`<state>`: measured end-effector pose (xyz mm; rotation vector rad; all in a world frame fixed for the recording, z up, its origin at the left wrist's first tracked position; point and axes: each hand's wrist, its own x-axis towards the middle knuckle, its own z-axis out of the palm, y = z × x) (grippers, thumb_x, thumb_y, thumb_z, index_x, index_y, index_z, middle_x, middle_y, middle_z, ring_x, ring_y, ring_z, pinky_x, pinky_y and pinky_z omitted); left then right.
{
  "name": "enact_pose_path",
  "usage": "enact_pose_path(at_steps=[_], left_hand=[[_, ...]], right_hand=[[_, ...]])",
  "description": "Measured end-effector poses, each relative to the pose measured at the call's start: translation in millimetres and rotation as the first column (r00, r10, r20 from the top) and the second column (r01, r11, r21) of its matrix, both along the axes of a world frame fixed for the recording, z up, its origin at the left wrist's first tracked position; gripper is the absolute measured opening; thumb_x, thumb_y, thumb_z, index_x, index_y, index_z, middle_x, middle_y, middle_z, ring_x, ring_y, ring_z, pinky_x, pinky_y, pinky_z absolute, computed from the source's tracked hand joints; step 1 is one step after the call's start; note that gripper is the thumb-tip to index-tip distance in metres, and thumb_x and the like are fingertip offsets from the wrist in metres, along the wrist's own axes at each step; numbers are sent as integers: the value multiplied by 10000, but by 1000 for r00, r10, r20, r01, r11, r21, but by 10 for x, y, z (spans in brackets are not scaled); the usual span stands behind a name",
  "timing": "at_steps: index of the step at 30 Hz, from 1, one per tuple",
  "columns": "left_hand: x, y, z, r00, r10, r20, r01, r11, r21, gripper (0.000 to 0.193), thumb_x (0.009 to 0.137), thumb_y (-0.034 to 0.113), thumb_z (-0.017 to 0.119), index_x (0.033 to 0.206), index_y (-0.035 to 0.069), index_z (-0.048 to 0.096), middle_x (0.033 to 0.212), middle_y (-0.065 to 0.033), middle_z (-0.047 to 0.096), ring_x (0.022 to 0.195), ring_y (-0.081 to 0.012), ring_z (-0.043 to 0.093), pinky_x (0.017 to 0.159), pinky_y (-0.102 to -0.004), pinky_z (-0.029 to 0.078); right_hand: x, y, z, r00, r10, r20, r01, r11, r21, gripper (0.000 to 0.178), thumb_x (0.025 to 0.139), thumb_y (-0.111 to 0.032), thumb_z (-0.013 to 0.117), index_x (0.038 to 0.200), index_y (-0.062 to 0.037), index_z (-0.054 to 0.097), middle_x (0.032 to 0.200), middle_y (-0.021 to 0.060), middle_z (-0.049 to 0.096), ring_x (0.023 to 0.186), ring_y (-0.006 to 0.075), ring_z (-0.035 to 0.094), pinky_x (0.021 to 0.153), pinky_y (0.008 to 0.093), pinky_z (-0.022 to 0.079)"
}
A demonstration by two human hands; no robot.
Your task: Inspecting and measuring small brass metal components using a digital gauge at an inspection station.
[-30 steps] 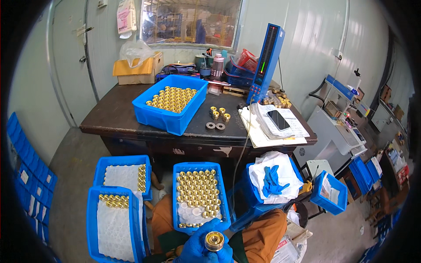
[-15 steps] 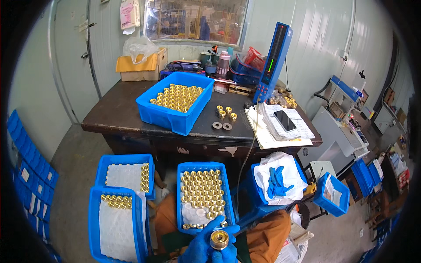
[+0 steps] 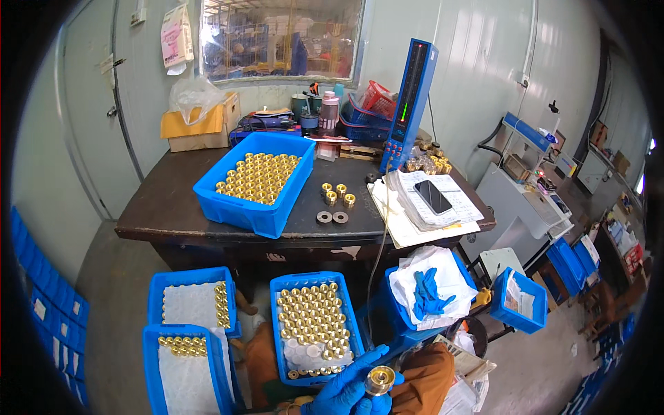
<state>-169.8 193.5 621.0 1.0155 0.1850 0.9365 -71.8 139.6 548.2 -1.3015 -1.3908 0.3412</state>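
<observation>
My left hand [image 3: 339, 394], in a blue glove, is at the lower edge with its fingers around a round brass fitting [image 3: 380, 380]. The fitting's stepped bore faces up. Blue-gloved fingertips show under it; I cannot tell whether they belong to my right hand, as the rest is cut off. Just beyond is a blue bin [image 3: 275, 346] with rows of brass fittings [image 3: 311, 311] and pale round marks in its lining where no fittings stand. To its left, two blue bins [image 3: 153, 366] [image 3: 158, 282] hold white liner sheets and a few rows of fittings.
On the dark desk [image 3: 173, 180] are a filled blue bin [image 3: 257, 218], loose brass fittings [image 3: 332, 197], two grey rings [image 3: 332, 218], a blue column gauge [image 3: 409, 104], papers [image 3: 408, 200] and a phone [image 3: 433, 196]. Its cable [image 3: 377, 277] hangs down. A blue glove [image 3: 430, 294] lies right.
The view has shifted, so the desk and bins sit lower and further left. My gloved hand and the brass fitting now appear further right, with the fitting still held.
</observation>
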Motion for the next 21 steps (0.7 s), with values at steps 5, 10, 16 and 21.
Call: enact_pose_path(at_steps=[5,10,16,21], left_hand=[[279,-142,-75,990,139,-15,-139,990,40,898,750,203,726,1390,-25,140,1160,-57,469,920,-102,502,814,-230,413],[565,-308,59,981,191,-23,-188,976,107,923,719,208,752,1385,-24,156,1193,-72,462,918,-107,505,804,-235,421],[739,-492,180,973,227,-45,-220,967,125,921,701,227,763,1375,-23,188,1250,-123,443,974,-129,499,817,-255,428],[670,-584,115,937,350,14,-350,935,59,838,772,285,691,1373,-22,195,1254,-157,444,986,-161,512,825,-266,437]], right_hand=[[325,128,-25,1000,19,-12,-19,1000,-3,224,831,-112,496,1007,19,538,846,172,582,686,329,558,619,397,444],[679,159,8,997,56,-44,-55,998,7,190,842,-130,498,963,9,545,791,146,579,647,293,561,588,372,445],[916,160,55,991,85,-105,-84,996,15,165,856,-151,500,910,-4,554,724,115,575,601,251,565,550,341,445],[910,132,-9,983,121,-138,-126,992,-28,165,867,-168,502,865,-14,561,668,89,572,563,215,568,519,316,445]])
